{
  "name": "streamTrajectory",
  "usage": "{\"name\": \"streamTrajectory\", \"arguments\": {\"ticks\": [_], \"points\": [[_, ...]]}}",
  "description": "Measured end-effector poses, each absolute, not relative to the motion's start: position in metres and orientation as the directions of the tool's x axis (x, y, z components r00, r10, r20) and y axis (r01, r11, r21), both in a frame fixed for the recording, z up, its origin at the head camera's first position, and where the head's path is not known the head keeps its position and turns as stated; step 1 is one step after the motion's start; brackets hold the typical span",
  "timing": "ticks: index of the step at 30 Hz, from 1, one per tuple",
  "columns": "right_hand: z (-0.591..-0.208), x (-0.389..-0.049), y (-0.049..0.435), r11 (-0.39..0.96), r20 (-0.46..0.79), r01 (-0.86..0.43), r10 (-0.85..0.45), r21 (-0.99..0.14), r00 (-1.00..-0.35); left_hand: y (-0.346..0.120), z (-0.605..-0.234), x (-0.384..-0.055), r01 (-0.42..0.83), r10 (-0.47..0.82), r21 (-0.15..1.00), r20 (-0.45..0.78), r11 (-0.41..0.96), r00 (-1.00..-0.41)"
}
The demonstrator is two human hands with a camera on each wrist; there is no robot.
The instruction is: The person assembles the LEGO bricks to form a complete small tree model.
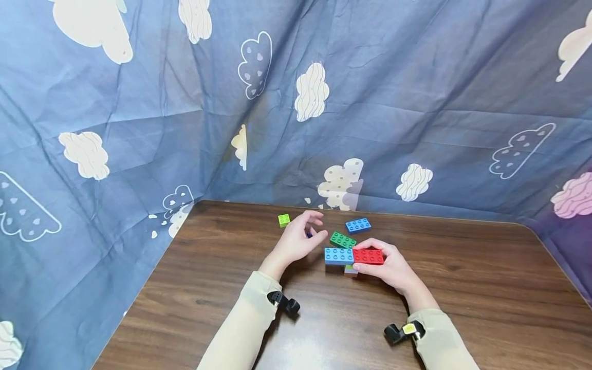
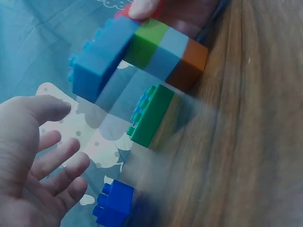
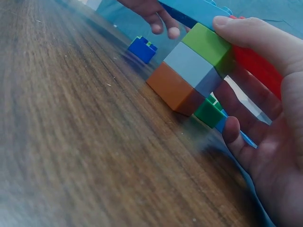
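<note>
A small tower of toy building bricks stands on the wooden table, with an orange brick lowest, a pale blue-grey brick above it and a lime green brick on top. Across the tower lie a light blue brick and a red brick, end to end. My right hand pinches the red brick between thumb and fingers. To the left, my left hand hovers with fingers loosely bent, holding nothing. Close to it, a dark blue brick sits on the table, mostly hidden in the head view.
A green brick lies just behind the tower, and a blue brick farther back. A small lime brick is beyond my left hand. Cloud-patterned cloth hangs along the table's back edge.
</note>
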State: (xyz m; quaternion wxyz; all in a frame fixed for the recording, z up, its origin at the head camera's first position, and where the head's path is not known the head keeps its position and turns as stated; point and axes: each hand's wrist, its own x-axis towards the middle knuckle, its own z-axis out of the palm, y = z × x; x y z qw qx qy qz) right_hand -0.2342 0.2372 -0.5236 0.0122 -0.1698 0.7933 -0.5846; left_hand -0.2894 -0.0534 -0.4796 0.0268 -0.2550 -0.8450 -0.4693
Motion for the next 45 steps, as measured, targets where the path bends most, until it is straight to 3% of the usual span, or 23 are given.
{"name": "streamTrajectory", "arguments": {"ticks": [19,28,35,45], "points": [[-0.526,-0.234,0.238,0.226,0.216,-0.293,-0.31,-0.929,-0.926,-0.005,-0.491,-0.35,0.532,0.564,0.616,0.166,0.581,-0.809],[-0.523,-0.235,0.239,0.239,0.217,-0.296,-0.307,-0.925,-0.927,0.018,-0.493,-0.361,0.513,0.571,0.617,0.123,0.597,-0.812],[-0.523,-0.236,0.239,0.23,0.221,-0.296,-0.302,-0.927,-0.927,0.023,-0.494,-0.362,0.576,0.615,0.529,0.122,0.624,-0.779],[-0.524,-0.236,0.238,0.217,0.225,-0.298,-0.307,-0.93,-0.925,0.019,-0.49,-0.361,0.568,0.62,0.492,0.071,0.66,-0.781]]}}
